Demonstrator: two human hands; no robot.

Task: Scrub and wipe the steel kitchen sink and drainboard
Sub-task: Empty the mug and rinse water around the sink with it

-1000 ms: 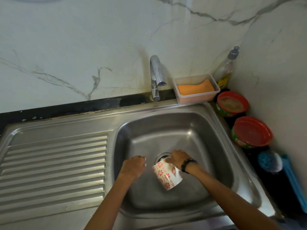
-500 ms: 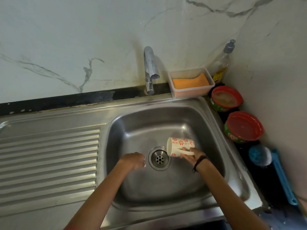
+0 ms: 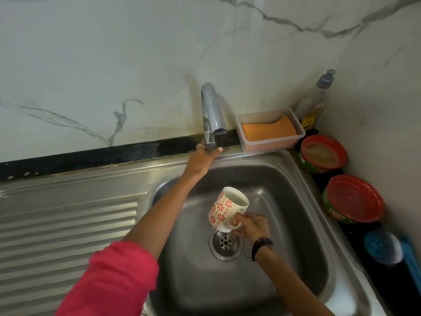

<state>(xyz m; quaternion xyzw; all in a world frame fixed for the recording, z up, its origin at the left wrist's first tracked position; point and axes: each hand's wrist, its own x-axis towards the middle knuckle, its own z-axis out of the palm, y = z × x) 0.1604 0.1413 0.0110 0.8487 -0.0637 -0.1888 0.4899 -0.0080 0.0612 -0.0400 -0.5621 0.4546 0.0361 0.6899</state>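
Two bare hands are over a steel sink point(image 3: 296, 201) in the single head view. The left hand point(image 3: 201, 161), on an arm with a pink sleeve point(image 3: 114, 279) near the elbow, reaches to the far rim and meets the base of the chrome tap point(image 3: 210, 115); its fingers lie around the tap's foot, but how tightly they close cannot be told. The right hand point(image 3: 250, 226), with a dark band at the wrist, has its fingers curled through the handle of a white mug point(image 3: 227, 208) printed with red flowers, holding it tilted with the mouth toward the far right, above the round drain point(image 3: 225, 245) in the basin floor. Left of the basin lies the ribbed drainboard point(image 3: 68, 236), part of the same steel sheet. On the far right rim, just beside the tap, sits a clear plastic box point(image 3: 273, 144) with an orange sponge point(image 3: 268, 131) inside. Behind it in the corner stands a clear bottle point(image 3: 316, 103) with a grey cap; its yellow label is too blurred to read. Along the right edge stand two green tubs with red rims point(image 3: 323, 153) point(image 3: 353, 197); the nearer one bears red lettering on its side that cannot be made out. Nearer still lies a blue brush point(image 3: 382, 247).
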